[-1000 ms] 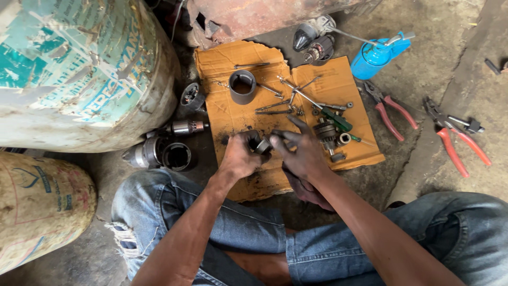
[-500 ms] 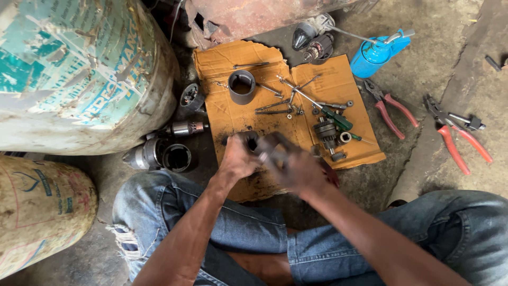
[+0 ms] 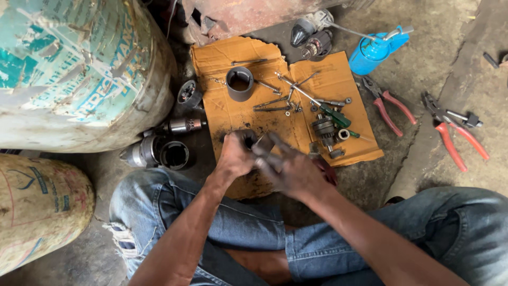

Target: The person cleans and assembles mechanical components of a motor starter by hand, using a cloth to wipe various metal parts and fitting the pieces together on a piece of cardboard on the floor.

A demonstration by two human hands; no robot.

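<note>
Left hand (image 3: 236, 154) wrapped tight on a small dark metal part (image 3: 248, 139) over the cardboard sheet (image 3: 222, 58) | right hand (image 3: 288, 168) blurred against it, grip unclear | gear shaft (image 3: 325, 130), steel sleeve (image 3: 239, 83) and red pliers (image 3: 389, 108) lie apart | best to brace the part low, turn slowly

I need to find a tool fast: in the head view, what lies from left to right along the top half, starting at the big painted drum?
Drum → black round part → grey metal ring on the cardboard → green-handled screwdriver → blue can → first red pliers → second red pliers.
</note>
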